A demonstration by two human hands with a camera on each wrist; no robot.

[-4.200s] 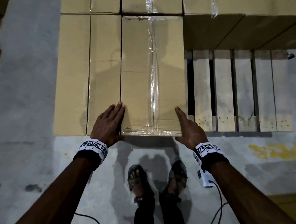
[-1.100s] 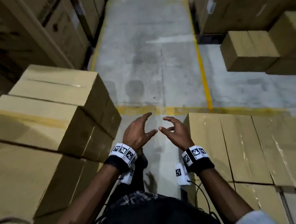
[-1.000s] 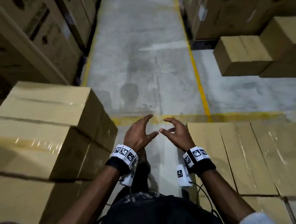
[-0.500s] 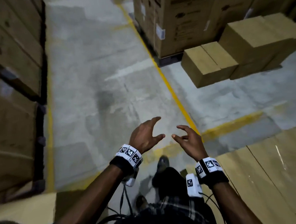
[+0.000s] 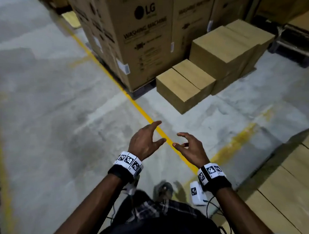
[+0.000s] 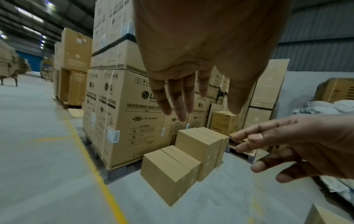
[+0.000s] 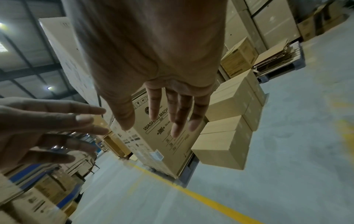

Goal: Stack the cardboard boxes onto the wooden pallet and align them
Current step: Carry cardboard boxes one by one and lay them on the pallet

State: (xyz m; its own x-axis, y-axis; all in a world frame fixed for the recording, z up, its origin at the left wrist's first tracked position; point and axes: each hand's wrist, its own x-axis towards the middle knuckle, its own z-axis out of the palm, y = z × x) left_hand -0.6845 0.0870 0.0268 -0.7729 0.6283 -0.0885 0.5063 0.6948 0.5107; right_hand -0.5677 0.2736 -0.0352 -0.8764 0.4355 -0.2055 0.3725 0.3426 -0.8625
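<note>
A cluster of plain cardboard boxes is seen on the concrete floor in the upper right of the head view, two low ones in front and taller stacks touching behind. Further boxes already laid flat are seen at the lower right edge. The left hand and right hand are held in the air near the middle of the frame, apart from each other, fingers spread and released, nothing grasped. Large printed washing machine cartons are stood just behind the plain boxes, beside a yellow floor line.
</note>
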